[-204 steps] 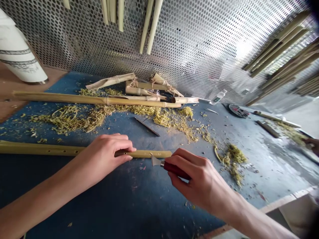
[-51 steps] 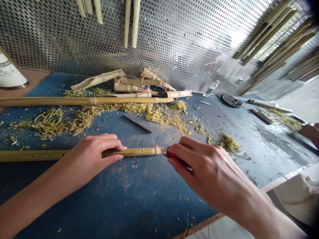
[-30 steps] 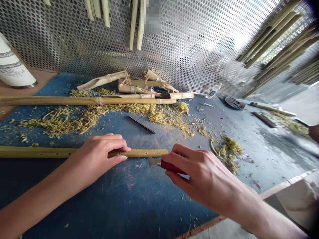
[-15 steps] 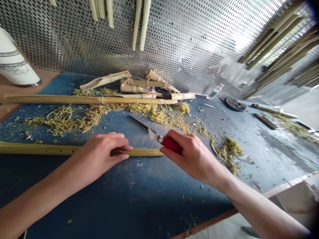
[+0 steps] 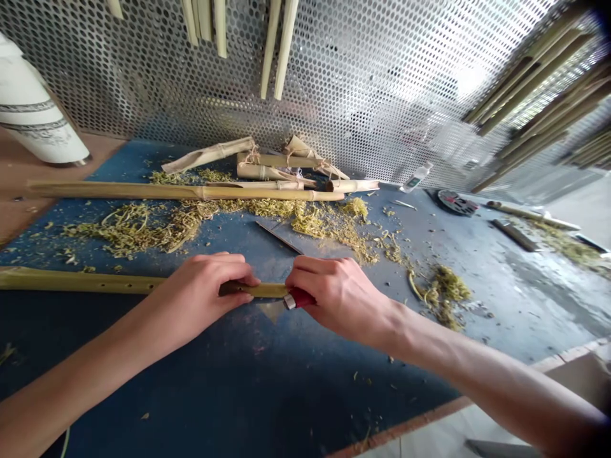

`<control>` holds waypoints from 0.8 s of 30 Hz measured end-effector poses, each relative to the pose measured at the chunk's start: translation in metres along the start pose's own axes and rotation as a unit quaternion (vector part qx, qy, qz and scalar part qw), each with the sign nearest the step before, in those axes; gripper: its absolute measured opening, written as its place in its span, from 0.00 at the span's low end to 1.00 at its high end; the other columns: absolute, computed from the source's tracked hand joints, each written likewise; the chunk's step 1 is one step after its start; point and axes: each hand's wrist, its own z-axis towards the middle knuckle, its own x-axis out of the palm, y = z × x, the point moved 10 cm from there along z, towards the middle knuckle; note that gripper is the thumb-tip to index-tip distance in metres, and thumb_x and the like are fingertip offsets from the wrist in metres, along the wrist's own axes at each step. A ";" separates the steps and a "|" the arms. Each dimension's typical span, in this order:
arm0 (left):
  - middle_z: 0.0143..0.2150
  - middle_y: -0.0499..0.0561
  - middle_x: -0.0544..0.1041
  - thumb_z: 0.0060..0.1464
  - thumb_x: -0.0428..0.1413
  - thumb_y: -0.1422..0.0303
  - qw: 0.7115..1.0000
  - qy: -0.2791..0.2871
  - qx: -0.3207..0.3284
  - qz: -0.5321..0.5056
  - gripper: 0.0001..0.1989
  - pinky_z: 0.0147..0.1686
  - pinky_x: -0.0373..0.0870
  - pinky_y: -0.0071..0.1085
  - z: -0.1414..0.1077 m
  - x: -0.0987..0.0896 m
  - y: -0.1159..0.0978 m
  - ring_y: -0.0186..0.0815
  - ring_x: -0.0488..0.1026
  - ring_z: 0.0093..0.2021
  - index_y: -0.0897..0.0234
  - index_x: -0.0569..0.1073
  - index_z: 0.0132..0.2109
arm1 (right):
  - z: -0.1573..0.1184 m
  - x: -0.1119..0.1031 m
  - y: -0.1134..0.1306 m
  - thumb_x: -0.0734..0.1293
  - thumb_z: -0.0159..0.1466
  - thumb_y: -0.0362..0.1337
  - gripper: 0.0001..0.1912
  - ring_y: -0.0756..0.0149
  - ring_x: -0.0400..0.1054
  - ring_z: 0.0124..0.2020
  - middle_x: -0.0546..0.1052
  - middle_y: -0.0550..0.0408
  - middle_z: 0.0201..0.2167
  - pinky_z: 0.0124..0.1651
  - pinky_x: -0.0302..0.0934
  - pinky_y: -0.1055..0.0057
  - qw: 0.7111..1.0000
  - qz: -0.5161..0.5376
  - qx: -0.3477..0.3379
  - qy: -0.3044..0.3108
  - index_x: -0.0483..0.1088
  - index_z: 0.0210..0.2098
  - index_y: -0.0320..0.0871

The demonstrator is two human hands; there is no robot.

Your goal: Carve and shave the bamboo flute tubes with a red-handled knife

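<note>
A long bamboo flute (image 5: 86, 278) with a row of finger holes lies across the table in front of me. My left hand (image 5: 205, 286) is closed around it near its right part, thumb on the near side and fingers over the far side. Something dark shows on the flute under those fingers. My right hand (image 5: 337, 289) grips a knife (image 5: 300, 298) by its red handle. Its silver collar and thin blade point left, low along the near side of the flute. Right-hand fingers also touch the flute's right end, which they hide.
Behind the flute lie bamboo shavings (image 5: 128, 232), a thin dark blade (image 5: 279, 238) and a long bamboo pole (image 5: 124, 190). Tied bamboo offcuts (image 5: 277, 172) rest against the perforated metal screen (image 5: 363, 76). A small bottle (image 5: 416, 177) and a round dark object (image 5: 457, 202) are farther right.
My right hand has moved left and turned over. The knife blade has swung from above the flute to its near side. My left hand keeps its grip; the view has shifted slightly.
</note>
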 end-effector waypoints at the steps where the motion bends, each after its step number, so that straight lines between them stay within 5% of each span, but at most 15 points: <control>1: 0.40 0.47 0.85 0.69 0.62 0.64 1.000 0.001 0.003 0.000 0.06 0.38 0.71 0.32 0.000 0.000 -0.001 0.40 0.83 0.40 0.55 0.84 0.42 | 0.002 0.000 0.002 0.70 0.75 0.28 0.06 0.68 0.64 0.29 0.82 0.55 0.42 0.31 0.45 0.65 1.000 -0.017 -0.009 0.003 0.79 0.44 0.43; 12: 0.42 0.48 0.84 0.73 0.60 0.64 1.000 0.008 0.002 0.012 0.07 0.42 0.71 0.35 -0.003 0.002 0.003 0.42 0.82 0.43 0.54 0.82 0.43 | 0.002 -0.008 0.046 0.62 0.83 0.28 0.16 0.60 0.74 0.35 0.81 0.52 0.37 0.33 0.59 0.60 0.966 -0.213 -0.143 -0.031 0.79 0.42 0.42; 18: 0.40 0.49 0.84 0.72 0.60 0.62 1.000 -0.005 0.004 0.010 0.09 0.40 0.70 0.34 -0.002 0.001 0.004 0.42 0.82 0.41 0.55 0.83 0.42 | 0.006 0.000 0.036 0.65 0.83 0.29 0.11 0.61 0.74 0.34 0.83 0.50 0.42 0.32 0.60 0.62 0.978 -0.141 -0.139 0.066 0.81 0.48 0.38; 21: 0.41 0.49 0.86 0.71 0.62 0.59 1.000 -0.012 -0.004 0.003 0.09 0.39 0.71 0.33 -0.003 0.000 0.006 0.43 0.82 0.41 0.54 0.85 0.44 | 0.005 -0.009 0.017 0.72 0.80 0.30 0.04 0.69 0.71 0.33 0.82 0.56 0.41 0.34 0.61 0.69 0.992 0.004 -0.085 0.090 0.79 0.46 0.40; 24: 0.45 0.50 0.88 0.71 0.63 0.57 1.000 -0.014 -0.024 -0.005 0.10 0.38 0.71 0.32 -0.004 0.000 0.010 0.44 0.84 0.42 0.52 0.88 0.47 | 0.001 -0.034 -0.026 0.74 0.77 0.28 0.13 0.73 0.64 0.27 0.73 0.64 0.29 0.33 0.56 0.72 0.995 0.067 0.068 -0.018 0.73 0.35 0.44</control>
